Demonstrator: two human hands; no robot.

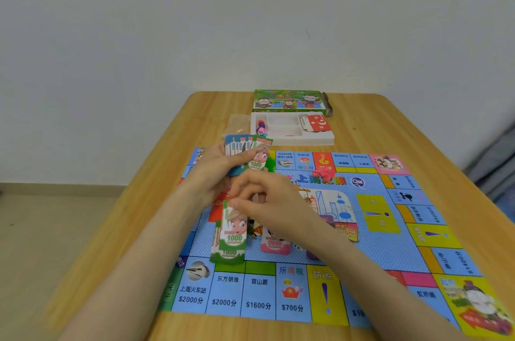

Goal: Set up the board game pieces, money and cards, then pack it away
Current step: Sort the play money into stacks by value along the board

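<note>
Head view: left hand point(216, 173) grips fanned notes point(246, 145); right hand point(271, 208) pinches a green note point(233, 232) near the left edge of the board point(390, 246).

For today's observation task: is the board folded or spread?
Spread: the board lies flat on the table, squares showing along its sides.

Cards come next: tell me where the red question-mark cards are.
Head view: the red question-mark cards sit in the right end of the white tray at the far side of the table, between the green game box and the board.
</note>
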